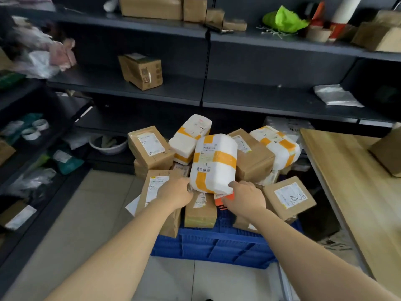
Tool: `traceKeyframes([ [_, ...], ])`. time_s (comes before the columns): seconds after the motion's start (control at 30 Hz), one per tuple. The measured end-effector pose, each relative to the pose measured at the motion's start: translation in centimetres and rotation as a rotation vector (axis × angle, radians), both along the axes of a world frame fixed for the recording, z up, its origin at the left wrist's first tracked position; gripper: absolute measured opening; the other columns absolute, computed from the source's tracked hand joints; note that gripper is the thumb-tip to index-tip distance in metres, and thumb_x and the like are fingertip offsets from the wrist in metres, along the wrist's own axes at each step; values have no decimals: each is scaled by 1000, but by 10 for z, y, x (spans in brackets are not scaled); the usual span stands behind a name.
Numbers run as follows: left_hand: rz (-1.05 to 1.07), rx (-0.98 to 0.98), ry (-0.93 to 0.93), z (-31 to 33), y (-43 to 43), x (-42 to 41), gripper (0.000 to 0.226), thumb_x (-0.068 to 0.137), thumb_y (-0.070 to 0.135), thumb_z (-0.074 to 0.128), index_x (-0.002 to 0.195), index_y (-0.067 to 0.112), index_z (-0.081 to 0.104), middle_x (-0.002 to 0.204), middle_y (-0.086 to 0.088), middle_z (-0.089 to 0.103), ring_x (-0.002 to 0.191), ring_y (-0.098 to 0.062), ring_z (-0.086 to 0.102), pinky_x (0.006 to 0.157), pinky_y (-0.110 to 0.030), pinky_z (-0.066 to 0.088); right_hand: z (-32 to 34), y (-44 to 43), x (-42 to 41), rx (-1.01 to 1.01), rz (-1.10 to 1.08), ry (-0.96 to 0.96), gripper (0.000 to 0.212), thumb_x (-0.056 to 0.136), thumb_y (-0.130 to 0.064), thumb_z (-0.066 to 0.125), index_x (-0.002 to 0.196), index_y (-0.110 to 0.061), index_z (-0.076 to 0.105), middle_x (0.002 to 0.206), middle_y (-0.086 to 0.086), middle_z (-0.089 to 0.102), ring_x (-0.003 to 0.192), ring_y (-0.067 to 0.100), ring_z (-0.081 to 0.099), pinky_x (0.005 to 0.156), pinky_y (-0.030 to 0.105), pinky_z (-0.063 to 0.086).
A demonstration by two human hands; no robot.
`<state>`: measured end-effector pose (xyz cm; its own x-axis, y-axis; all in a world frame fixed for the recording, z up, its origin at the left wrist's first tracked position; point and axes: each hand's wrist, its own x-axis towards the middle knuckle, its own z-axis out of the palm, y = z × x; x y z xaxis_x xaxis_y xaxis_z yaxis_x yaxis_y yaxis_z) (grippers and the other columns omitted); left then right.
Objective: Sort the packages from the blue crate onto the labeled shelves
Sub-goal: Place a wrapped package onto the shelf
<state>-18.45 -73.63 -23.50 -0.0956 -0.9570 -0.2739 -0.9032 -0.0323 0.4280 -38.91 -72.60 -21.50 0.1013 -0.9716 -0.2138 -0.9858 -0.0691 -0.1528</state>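
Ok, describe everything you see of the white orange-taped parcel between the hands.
The white parcel is a rounded bundle in white foam-like wrap, crossed by orange tape bands, with printed labels. It leans upright atop the pile in the blue crate. The left hand and right hand hold its lower corners.

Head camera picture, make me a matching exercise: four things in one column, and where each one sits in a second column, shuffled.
1 white parcel with orange tape
2 lone brown carton
3 green bag
4 blue crate

A on the floor, heaped full
B top shelf, right
C held by left hand and right hand
D middle shelf, left

Pairs: 1-C, 2-D, 3-B, 4-A.
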Motion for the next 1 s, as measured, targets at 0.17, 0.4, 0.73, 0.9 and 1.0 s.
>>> traceKeyframes([
  [0.17, 43, 72, 75, -36, -52, -9, 29, 91, 29, 52, 119, 25, 57, 112, 2, 61, 101, -23, 59, 77, -34, 51, -32, -48, -5, 53, -32, -21, 52, 92, -50, 48, 134, -21, 47, 123, 5, 56, 118, 26, 47, 92, 41, 45],
  [0.4, 158, 216, 285, -93, -131, -20, 51, 90, 28, 60, 137, 29, 41, 130, 4, 59, 113, -20, 58, 90, -34, 48, -83, -103, -6, 137, -177, -127, 71, 91, -60, 48, 147, -20, 30, 143, 6, 41, 129, 27, 41, 100, 42, 42],
  [0.73, 480, 348, 652, -142, -182, -30, 41, 103, 25, 39, 143, 25, 34, 133, 9, 49, 126, -15, 46, 100, -31, 36, -130, -134, 7, 88, -394, -455, 101, 83, -63, 58, 154, -28, -5, 162, 4, 8, 148, 22, 9, 114, 39, 23],
  [0.9, 503, 305, 737, -141, -170, -32, 26, 100, 26, 47, 122, 39, 44, 113, 19, 52, 110, -7, 53, 89, -29, 43, -132, -128, 9, -6, -478, -526, 95, 84, -58, 62, 154, -33, 2, 161, 3, 14, 145, 23, 15, 113, 41, 24],
  [1.0, 510, 271, 756, -134, -155, -33, 26, 98, 27, 51, 111, 48, 43, 112, 21, 57, 101, -4, 57, 89, -32, 48, -125, -123, 1, -23, -491, -564, 92, 84, -58, 62, 154, -35, 7, 161, 1, 17, 144, 24, 17, 114, 44, 23],
])
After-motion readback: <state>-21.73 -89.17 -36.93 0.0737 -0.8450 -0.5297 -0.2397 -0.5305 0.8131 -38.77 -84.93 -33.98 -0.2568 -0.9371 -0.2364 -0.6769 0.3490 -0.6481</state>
